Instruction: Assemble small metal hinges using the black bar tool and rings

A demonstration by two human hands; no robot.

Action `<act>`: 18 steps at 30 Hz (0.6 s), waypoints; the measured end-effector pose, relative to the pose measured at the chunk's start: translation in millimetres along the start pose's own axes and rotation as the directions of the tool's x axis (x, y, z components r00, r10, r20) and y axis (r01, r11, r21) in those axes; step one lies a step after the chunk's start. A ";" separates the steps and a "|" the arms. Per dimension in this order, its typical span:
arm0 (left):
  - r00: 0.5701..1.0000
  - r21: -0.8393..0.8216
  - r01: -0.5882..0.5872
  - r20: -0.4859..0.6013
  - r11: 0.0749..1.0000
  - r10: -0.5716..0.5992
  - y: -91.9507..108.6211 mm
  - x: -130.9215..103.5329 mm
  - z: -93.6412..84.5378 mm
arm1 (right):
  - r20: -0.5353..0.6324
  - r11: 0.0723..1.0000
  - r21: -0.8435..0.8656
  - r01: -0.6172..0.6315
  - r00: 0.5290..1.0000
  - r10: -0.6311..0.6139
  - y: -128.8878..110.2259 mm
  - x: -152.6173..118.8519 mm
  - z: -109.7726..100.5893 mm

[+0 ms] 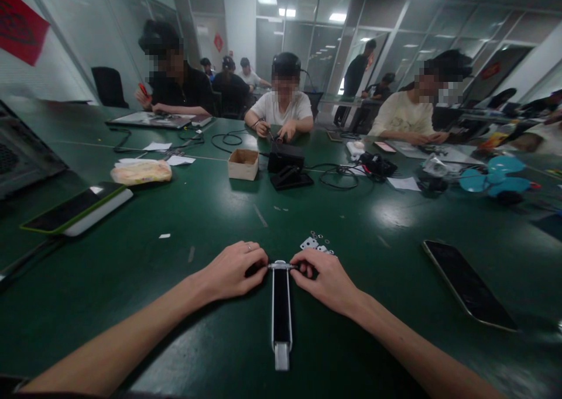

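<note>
A long, narrow piece (281, 311) with a black middle and a pale frame lies on the green table. Its near end is a silvery tab, and across its far end runs a short metal crossbar (280, 265). My left hand (239, 270) is closed, thumb and fingers pinching the bar's left end. From the other side, my right hand (322, 277) pinches the right end, fingers curled. The fingertips cover both ends of the bar. Just beyond my right hand lie small white plates (309, 243) with holes and several small rings (320, 236).
A phone (469, 285) lies at the right. On the left are a green-edged device (72, 209) and a plastic-wrapped pack (141, 171). Farther off stand an open cardboard box (243, 165) and a black stand (287, 165), among cables. Several people sit across the table.
</note>
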State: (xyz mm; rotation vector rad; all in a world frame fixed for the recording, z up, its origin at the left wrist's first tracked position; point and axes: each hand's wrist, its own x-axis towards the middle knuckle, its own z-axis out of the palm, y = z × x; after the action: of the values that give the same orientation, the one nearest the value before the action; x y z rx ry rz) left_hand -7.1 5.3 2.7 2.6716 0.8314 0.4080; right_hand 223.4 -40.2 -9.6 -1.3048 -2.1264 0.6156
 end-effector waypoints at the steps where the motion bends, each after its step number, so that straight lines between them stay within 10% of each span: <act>1: 1.000 0.005 0.006 0.002 1.000 -0.006 -0.1 -0.2 0.1 | 0.000 1.000 -0.002 -0.002 1.000 0.002 -0.1 0.2 0.1; 11: 0.994 0.013 0.095 0.053 0.995 -0.095 5.0 -0.3 0.1 | 0.007 0.999 -0.041 0.015 1.000 -0.015 -1.3 -0.9 -2.1; 18: 0.994 -0.004 0.087 0.061 0.996 -0.086 5.7 -1.0 0.5 | -0.191 0.962 -0.228 0.150 0.962 -0.195 16.1 -1.9 -37.2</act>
State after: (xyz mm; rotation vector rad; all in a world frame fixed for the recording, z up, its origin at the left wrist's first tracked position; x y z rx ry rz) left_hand -4.9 0.1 4.2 2.6170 0.9221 0.3067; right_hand 259.4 -31.8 7.1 -1.2149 -2.1413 0.1717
